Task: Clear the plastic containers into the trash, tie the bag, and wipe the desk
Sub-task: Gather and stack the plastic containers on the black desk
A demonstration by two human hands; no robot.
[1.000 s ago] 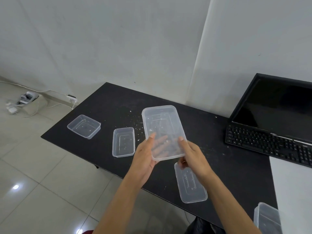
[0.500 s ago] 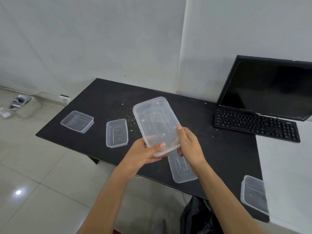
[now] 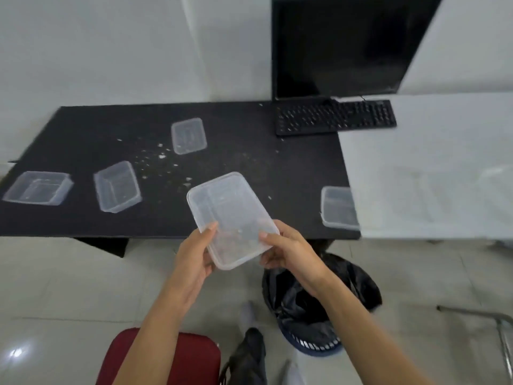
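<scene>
Holding one clear container (image 3: 231, 218) by its near end, the left hand (image 3: 194, 259) and right hand (image 3: 291, 252) each close thumb over rim and fingers beneath, so the flimsy box stays level between them off the desk (image 3: 249, 162). It hangs just past the desk's near edge, and the bin (image 3: 311, 309) with its black bag stands on the floor below and a little right of the right hand, which likely explains the carry: a short swing right and down would drop it in. The container is thin, see-through plastic, rectangular with rounded corners and a lipped rim, seemingly two pieces nested or lidded, though that is hard to tell; faint smears show inside near the hands. Beyond the hands, three more containers lie on the desk to the left and ahead, a fourth sits right of the right hand, and crumbs (image 3: 161, 159) scatter ahead of the left hand, so clearing is barely begun, and tying and wiping remain.
</scene>
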